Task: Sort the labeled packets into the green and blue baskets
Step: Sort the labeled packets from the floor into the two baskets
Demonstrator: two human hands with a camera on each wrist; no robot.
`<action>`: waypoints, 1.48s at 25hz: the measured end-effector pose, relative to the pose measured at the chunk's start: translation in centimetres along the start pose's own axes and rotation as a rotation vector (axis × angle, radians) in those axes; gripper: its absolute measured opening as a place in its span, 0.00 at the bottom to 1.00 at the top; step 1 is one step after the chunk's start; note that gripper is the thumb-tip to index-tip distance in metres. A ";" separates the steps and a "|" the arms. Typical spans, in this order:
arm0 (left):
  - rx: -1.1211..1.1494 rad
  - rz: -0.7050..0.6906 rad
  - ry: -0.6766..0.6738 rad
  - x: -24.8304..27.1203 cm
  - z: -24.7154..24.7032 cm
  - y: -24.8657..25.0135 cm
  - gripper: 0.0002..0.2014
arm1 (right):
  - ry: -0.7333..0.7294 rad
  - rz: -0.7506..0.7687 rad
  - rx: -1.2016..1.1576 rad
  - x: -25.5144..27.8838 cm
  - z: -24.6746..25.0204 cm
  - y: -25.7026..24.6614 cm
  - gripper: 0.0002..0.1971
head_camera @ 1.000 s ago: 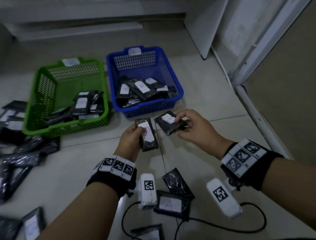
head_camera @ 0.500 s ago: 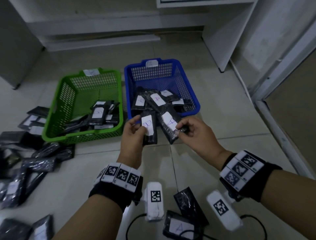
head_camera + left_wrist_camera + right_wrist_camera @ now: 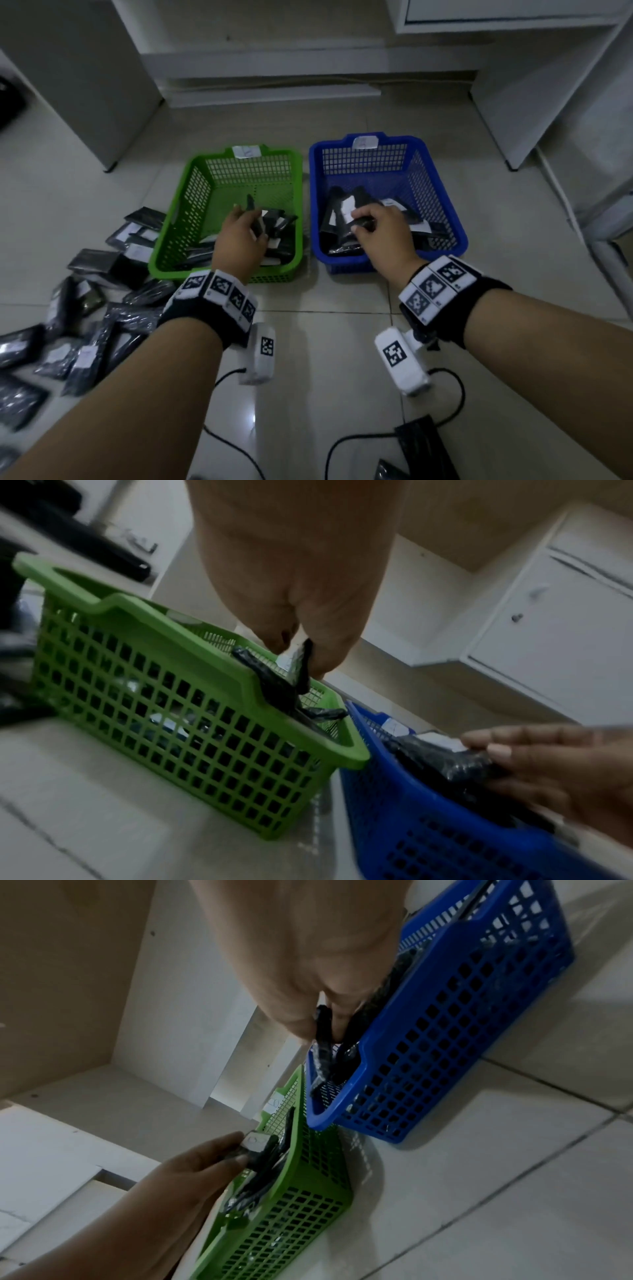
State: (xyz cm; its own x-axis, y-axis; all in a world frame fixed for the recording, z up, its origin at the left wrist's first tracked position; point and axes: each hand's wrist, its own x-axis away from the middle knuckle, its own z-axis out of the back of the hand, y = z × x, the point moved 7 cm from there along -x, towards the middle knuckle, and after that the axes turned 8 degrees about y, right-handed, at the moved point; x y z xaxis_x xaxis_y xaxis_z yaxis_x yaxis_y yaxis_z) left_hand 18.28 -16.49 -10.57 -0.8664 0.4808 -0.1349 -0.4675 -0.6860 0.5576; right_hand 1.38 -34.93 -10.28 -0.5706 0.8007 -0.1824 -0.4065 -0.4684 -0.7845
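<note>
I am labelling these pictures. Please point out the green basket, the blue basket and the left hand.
green basket (image 3: 178, 219), head view, left mesh wall
blue basket (image 3: 445, 209), head view, right mesh wall
left hand (image 3: 239, 240), head view, back of hand

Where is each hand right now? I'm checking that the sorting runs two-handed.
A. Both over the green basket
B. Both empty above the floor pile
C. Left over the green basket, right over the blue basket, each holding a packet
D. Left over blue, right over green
C: the left hand pinches a packet above the green basket, and the right hand grips a packet over the blue basket.
</note>
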 end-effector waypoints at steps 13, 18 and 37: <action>0.249 -0.455 -0.188 14.3 -4.5 5.3 0.09 | -0.106 0.021 0.093 11.7 3.6 3.0 0.14; 0.271 -0.430 -0.634 23.6 -8.3 6.9 0.08 | -0.280 -0.163 0.247 20.5 6.3 8.2 0.15; 0.762 0.426 -0.605 19.9 -5.2 -1.9 0.04 | -0.183 -0.024 0.009 16.3 6.5 2.5 0.12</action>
State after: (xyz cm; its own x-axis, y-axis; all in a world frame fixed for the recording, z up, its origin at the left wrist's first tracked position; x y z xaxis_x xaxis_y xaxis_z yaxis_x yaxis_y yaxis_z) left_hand 1.00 -8.43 -18.63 -0.6034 0.6170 0.5052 0.2688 -0.4391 0.8573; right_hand -13.53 -25.47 -11.38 -0.6809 0.7305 -0.0523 -0.4270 -0.4540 -0.7820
